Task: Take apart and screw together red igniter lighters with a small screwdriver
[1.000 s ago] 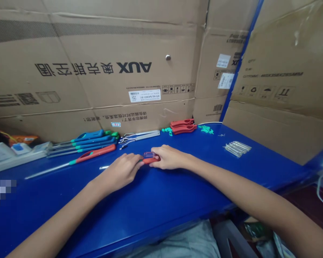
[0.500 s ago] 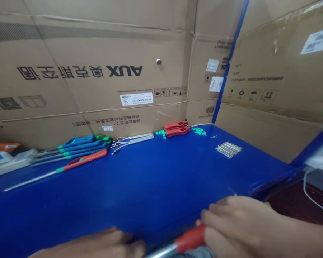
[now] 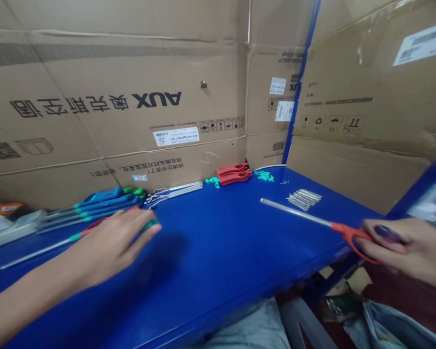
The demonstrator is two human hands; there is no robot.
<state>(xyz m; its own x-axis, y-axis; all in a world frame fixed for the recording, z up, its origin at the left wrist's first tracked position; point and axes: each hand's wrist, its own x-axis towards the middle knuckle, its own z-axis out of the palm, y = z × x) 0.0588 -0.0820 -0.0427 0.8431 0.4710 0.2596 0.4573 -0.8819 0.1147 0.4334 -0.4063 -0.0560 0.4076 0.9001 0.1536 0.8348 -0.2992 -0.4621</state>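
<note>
My right hand [image 3: 403, 247] grips the red handle of a long-necked lighter [image 3: 356, 237]. Its metal tube points left over the table, and a dark oval shape shows at my thumb. My left hand [image 3: 125, 237] is over the left part of the table, thumb and fingers closed around a small green piece [image 3: 151, 224], mostly hidden. Behind and below this hand lies another red lighter with a teal collar [image 3: 74, 237], its handle partly covered. Several blue-handled lighters [image 3: 109, 201] with green ends lie just beyond.
Along the back of the blue table [image 3: 218, 257] lie thin metal rods with wires [image 3: 183, 190], red handles [image 3: 234, 175] and teal pieces [image 3: 264, 176]. Clear tubes [image 3: 305, 198] lie at right. Cardboard walls [image 3: 131, 53] enclose the back and right side. A power strip [image 3: 14, 232] is at far left.
My hands have moved apart from the near edge. The right carried the red lighter right and up; the left went up and left over the table, now with a green piece showing.
</note>
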